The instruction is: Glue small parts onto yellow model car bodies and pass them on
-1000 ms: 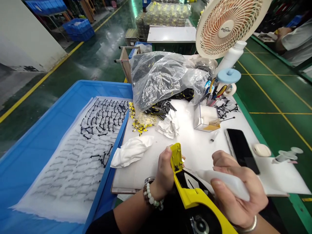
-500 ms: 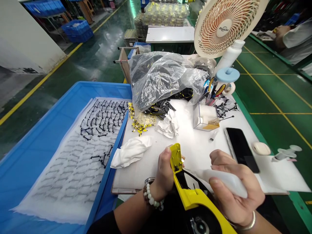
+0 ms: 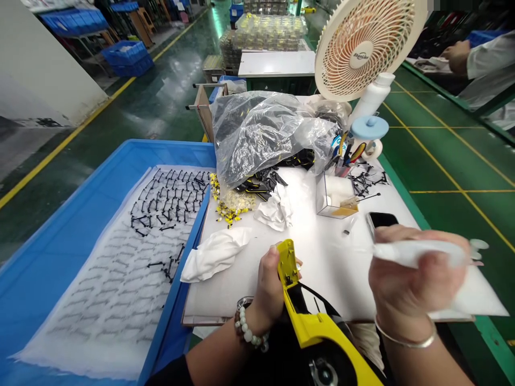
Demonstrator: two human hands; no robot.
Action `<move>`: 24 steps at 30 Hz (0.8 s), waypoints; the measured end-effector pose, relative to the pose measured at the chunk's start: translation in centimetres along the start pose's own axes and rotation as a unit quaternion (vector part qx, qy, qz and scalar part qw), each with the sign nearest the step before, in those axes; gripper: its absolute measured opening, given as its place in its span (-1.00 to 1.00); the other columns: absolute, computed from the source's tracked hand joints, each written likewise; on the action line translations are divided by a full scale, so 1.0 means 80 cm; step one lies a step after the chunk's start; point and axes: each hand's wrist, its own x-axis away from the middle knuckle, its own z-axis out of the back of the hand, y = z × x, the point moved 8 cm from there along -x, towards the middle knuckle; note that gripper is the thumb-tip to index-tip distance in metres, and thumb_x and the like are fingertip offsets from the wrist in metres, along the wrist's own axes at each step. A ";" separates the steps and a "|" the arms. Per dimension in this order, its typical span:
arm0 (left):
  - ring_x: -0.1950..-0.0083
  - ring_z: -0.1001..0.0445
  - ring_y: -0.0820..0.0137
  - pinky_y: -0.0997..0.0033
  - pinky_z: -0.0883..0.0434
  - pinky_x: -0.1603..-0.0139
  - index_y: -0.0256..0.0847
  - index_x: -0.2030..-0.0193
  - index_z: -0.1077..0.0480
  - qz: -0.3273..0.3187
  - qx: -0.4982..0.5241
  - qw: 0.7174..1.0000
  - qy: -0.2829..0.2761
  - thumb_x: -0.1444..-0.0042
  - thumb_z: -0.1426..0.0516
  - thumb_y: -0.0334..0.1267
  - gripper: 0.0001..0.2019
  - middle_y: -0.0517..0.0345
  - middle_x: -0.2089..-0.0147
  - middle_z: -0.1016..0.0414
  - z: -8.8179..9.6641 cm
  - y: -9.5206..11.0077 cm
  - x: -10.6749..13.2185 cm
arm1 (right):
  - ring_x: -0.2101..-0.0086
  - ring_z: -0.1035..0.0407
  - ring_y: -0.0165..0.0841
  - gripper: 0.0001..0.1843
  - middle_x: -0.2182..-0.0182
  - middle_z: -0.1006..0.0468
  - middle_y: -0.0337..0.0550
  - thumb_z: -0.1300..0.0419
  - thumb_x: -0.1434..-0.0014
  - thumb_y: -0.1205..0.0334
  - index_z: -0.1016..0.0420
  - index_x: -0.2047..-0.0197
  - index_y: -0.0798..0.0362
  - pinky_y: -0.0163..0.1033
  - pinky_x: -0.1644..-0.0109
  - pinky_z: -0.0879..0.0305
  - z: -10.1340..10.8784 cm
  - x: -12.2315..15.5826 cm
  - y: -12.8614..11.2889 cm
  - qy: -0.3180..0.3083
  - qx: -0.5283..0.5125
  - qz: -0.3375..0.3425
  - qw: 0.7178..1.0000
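My left hand point(image 3: 267, 289) grips a yellow-and-black hand tool point(image 3: 309, 321), whose yellow tip rises above the white work board point(image 3: 325, 273). The tool's lower end runs out of the bottom of the view. My right hand point(image 3: 410, 279) holds a slim white plastic squeeze bottle point(image 3: 414, 253) sideways, with its narrow tip pointing left. That hand is well apart from the tool and hovers above a black smartphone point(image 3: 381, 220), hiding most of it. A crumpled white cloth point(image 3: 215, 254) lies left of the tool.
A bulging clear plastic bag point(image 3: 261, 136) and loose yellow-and-black parts point(image 3: 231, 206) sit at the board's back, near a small clear box point(image 3: 336, 198) and a desk fan point(image 3: 358, 48). Black parts lie in rows on a white sheet point(image 3: 169, 201) in a blue crate. A co-worker's hand point(image 3: 456, 58) shows far right.
My right hand has swung the white bottle up and to the right, away from the tool and over the smartphone. The left hand and tool have barely moved.
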 end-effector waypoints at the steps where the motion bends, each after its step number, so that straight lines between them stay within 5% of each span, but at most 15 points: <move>1: 0.53 -0.38 0.46 0.51 -0.29 0.53 -0.24 0.49 -0.42 -0.005 0.000 1.000 -0.003 0.02 -0.11 0.32 -0.44 0.16 0.52 -0.45 0.000 0.000 -0.001 | 0.53 -0.24 -0.30 -0.76 0.49 -0.28 -0.28 -0.18 -0.20 -0.02 -0.25 0.28 -0.08 -0.14 0.41 -0.23 -0.006 0.001 0.016 -0.018 0.025 -0.018 0.999; 7: 0.54 -0.38 0.45 0.48 -0.28 0.50 -0.24 0.49 -0.45 -0.015 -0.014 1.000 -0.019 -0.05 -0.07 0.31 -0.43 0.18 0.58 -0.42 -0.001 -0.002 -0.003 | 0.45 -0.32 -0.32 -0.69 0.52 -0.34 -0.28 -0.28 -0.08 0.11 -0.18 0.44 -0.03 -0.22 0.34 -0.26 -0.081 0.032 0.111 -0.261 0.173 -0.122 0.942; 13: 0.54 -0.42 0.48 0.51 -0.32 0.49 -0.25 0.46 -0.44 -0.014 0.038 0.999 -0.018 -0.03 -0.16 0.22 -0.51 0.20 0.49 -0.50 -0.001 -0.001 -0.003 | 0.39 -0.41 -0.23 -0.78 0.40 -0.46 -0.18 -0.15 -0.09 0.10 -0.18 0.28 -0.04 -0.19 0.37 -0.28 -0.111 0.043 0.140 -0.294 0.266 -0.097 0.913; 16: 0.55 -0.42 0.48 0.52 -0.32 0.50 -0.25 0.43 -0.44 -0.017 0.053 0.998 -0.022 -0.02 -0.18 0.21 -0.53 0.24 0.51 -0.49 -0.004 0.002 -0.002 | 0.39 -0.40 -0.23 -0.75 0.39 -0.47 -0.16 -0.20 -0.10 0.05 -0.26 0.24 -0.03 -0.16 0.32 -0.31 -0.091 0.029 0.120 -0.272 0.295 -0.045 0.915; 21: 0.55 -0.40 0.48 0.52 -0.30 0.52 -0.27 0.48 -0.45 -0.022 0.041 0.999 -0.017 -0.01 -0.18 0.23 -0.50 0.21 0.51 -0.49 -0.007 0.005 -0.002 | 0.28 -0.35 -0.19 -0.69 0.16 -0.44 0.06 -0.19 -0.20 0.05 -0.31 0.08 0.05 -0.02 0.14 -0.29 -0.007 -0.033 0.082 -0.067 0.381 0.046 0.921; 24: 0.55 -0.40 0.49 0.54 -0.31 0.52 -0.26 0.47 -0.44 -0.018 0.043 0.999 -0.014 0.01 -0.19 0.24 -0.50 0.22 0.51 -0.49 -0.008 0.004 -0.001 | 0.32 -0.42 -0.22 -0.76 0.22 -0.54 -0.03 -0.14 -0.23 0.11 -0.45 0.09 0.04 -0.07 0.18 -0.33 0.003 -0.056 0.095 -0.084 0.400 0.070 0.910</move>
